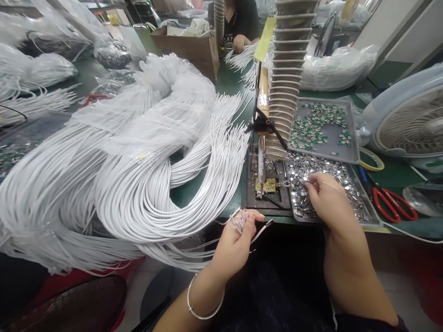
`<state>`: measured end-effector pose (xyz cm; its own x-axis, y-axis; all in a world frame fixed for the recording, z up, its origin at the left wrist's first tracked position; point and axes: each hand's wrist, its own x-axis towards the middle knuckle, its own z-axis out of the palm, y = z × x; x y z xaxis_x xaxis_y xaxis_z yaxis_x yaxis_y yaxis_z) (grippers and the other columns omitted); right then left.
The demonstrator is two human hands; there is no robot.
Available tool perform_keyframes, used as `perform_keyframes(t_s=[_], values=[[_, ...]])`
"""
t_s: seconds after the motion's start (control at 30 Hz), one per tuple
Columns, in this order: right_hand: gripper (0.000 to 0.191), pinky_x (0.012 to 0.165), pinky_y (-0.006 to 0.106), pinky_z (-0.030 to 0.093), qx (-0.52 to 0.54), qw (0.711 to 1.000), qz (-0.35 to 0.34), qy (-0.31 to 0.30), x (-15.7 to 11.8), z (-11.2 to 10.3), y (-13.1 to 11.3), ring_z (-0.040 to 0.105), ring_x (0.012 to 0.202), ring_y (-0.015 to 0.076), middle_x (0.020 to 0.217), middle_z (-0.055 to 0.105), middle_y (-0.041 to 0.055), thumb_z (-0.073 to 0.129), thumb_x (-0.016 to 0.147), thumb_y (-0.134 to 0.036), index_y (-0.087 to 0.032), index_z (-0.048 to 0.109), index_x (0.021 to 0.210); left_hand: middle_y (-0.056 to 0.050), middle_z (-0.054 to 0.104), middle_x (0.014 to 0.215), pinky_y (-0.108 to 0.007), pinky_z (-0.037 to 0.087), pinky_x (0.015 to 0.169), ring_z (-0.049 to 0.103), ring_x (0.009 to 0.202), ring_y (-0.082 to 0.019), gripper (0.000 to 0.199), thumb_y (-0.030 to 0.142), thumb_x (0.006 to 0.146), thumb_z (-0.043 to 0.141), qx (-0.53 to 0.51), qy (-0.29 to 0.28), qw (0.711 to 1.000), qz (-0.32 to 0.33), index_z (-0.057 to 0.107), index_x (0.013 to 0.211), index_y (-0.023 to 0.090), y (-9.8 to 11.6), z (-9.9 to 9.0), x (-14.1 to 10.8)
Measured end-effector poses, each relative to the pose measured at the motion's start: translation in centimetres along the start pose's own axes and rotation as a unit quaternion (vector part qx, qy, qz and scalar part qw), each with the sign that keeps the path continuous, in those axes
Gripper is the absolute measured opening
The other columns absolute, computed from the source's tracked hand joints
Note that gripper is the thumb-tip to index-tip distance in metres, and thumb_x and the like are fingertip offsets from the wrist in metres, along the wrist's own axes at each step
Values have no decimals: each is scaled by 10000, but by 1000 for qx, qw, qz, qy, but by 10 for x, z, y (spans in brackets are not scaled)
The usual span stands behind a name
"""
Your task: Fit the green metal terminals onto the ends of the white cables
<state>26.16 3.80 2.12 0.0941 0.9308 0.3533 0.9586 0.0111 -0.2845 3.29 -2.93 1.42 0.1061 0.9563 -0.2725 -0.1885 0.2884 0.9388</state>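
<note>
My left hand (233,242) is closed around several white cable ends (237,223) at the table's front edge. One cable tip with a dark end sticks out to its right. My right hand (330,198) reaches over a grey tray (375,220) of small shiny metal parts (311,163). Its thumb and forefinger are pinched together, and what lies between them is too small to make out. Between the hands, a soldering iron (262,159) in a stand points down at a small yellowish fixture (269,185) on a dark base plate (254,203).
Large white cable bundles (138,193), partly wrapped in plastic, cover the left. Behind the metal parts sits a tray (355,154) of small green-and-silver connectors (316,122). A ribbed hose (289,69) hangs ahead. Red-handled scissors (394,205) and a fan (411,115) stand right. Another person (238,23) sits opposite.
</note>
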Motion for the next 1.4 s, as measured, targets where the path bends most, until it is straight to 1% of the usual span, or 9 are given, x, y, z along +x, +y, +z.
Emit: perform_keyframes(t_s=[0.07, 0.13, 0.33, 0.57, 0.8, 1.0, 1.1, 1.17, 1.4], values=[[119, 592, 320, 424, -14, 1000, 0, -13, 2, 3, -1, 565, 675, 199, 785, 627, 69, 501, 784, -231, -193, 610, 811, 68, 341, 529, -232, 283, 495, 300, 477, -77, 304, 444, 846, 544, -60, -49, 996, -33, 627, 884, 155, -2, 1, 2], [115, 574, 312, 404, -18, 1000, 1, -14, 3, 5, -2, 555, 662, 194, 794, 621, 68, 502, 780, -227, -195, 607, 813, 69, 350, 556, -229, 276, 503, 303, 496, -72, 285, 434, 814, 597, -111, -69, 991, -39, 595, 877, 156, -2, 2, 5], [126, 634, 327, 430, 21, 999, -15, 24, 1, 4, -2, 566, 726, 208, 822, 617, 77, 484, 809, -230, -192, 596, 853, 43, 452, 609, -249, 322, 534, 391, 537, -85, 296, 426, 739, 681, -174, -28, 983, -42, 540, 826, 180, 3, 11, 9], [60, 657, 281, 453, 178, 978, -100, 39, -21, -17, -28, 554, 696, 150, 757, 571, 14, 490, 849, -200, -213, 542, 822, 74, 432, 570, -210, 228, 473, 336, 457, -45, 295, 375, 733, 696, -188, -19, 981, -49, 487, 813, 184, 2, 15, 9], [96, 661, 260, 486, 317, 924, -198, -78, -50, -19, -60, 569, 732, 137, 791, 582, 20, 480, 863, -121, -209, 520, 862, 102, 328, 506, -199, 162, 434, 243, 433, -43, 274, 402, 763, 656, -151, -25, 987, -46, 499, 811, 183, 1, 13, 8], [101, 666, 242, 500, 321, 888, -254, -208, -62, -19, -71, 552, 724, 125, 791, 581, 24, 447, 886, -120, -194, 512, 863, 95, 316, 511, -206, 191, 452, 254, 462, -57, 248, 405, 801, 611, -109, -6, 994, -24, 543, 823, 168, -1, 10, 8], [107, 666, 241, 496, 315, 884, -251, -239, -63, -18, -71, 549, 724, 124, 802, 580, 24, 444, 882, -115, -195, 514, 867, 87, 341, 530, -204, 220, 454, 270, 466, -59, 258, 427, 803, 599, -91, -7, 996, -23, 553, 817, 173, -1, 9, 9], [105, 663, 231, 488, 330, 890, -225, -222, -62, -17, -69, 549, 718, 115, 797, 573, 19, 447, 880, -113, -193, 516, 879, 67, 411, 590, -204, 266, 472, 308, 485, -58, 254, 423, 796, 609, -76, -9, 997, -17, 552, 796, 175, -1, 8, 9], [118, 643, 208, 460, 371, 917, -134, -66, -56, -12, -72, 560, 694, 97, 753, 591, 4, 480, 871, -115, -194, 567, 864, -4, 534, 851, -229, 390, 624, 464, 655, -88, 176, 320, 816, 592, -15, -11, 999, 44, 544, 725, 178, 3, 10, 8]])
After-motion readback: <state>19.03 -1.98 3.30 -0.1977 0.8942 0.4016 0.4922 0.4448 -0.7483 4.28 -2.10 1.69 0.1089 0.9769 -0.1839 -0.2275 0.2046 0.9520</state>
